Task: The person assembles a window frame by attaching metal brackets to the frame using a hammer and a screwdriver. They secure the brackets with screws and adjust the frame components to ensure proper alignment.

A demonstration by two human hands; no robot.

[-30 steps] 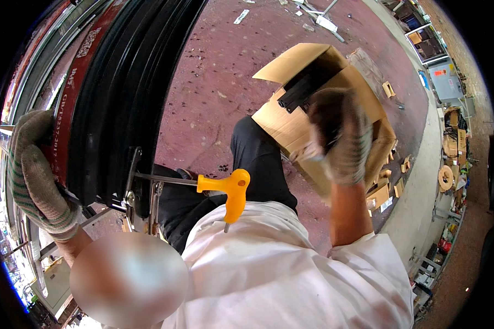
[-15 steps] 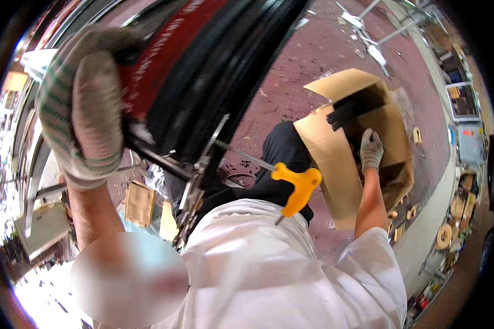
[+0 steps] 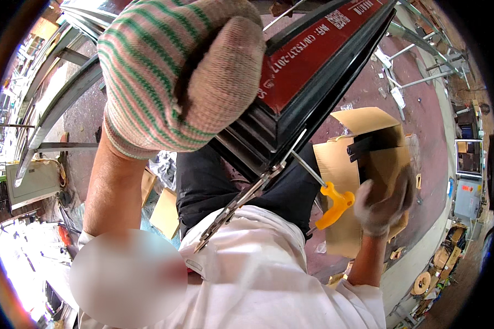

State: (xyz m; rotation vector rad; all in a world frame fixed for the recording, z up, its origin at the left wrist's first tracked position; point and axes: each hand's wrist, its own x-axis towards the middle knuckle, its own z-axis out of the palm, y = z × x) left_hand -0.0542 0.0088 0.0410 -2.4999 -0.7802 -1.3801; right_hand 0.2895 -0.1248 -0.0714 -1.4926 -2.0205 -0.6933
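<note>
My left hand (image 3: 175, 77), in a knitted glove with green stripes, is closed around a black metal frame profile (image 3: 252, 129) with a red printed film (image 3: 318, 60) along it. A silver hinge arm (image 3: 241, 197) runs from the profile's near end toward my shirt. A yellow-handled hex key (image 3: 337, 205) has its shaft end against the metal beside the hinge arm; nobody's hand is on it. My gloved right hand (image 3: 387, 203) is over the near part of an open cardboard box (image 3: 337, 159), its fingers smeared by motion. Black pieces (image 3: 368, 143) stick up inside the box.
Metal frames and bars (image 3: 60, 104) stand along the left. Thin silver bars (image 3: 422, 77) lie at the far right on the reddish floor (image 3: 291, 98). Flat cardboard (image 3: 164, 214) and crumpled plastic lie by my left leg. Assorted boxes and a tape roll (image 3: 422, 282) line the right edge.
The frame profile, with my left hand on it, has shifted right and nearer the camera; the yellow hex key moved right with it. My right hand has drawn back from inside the box toward me.
</note>
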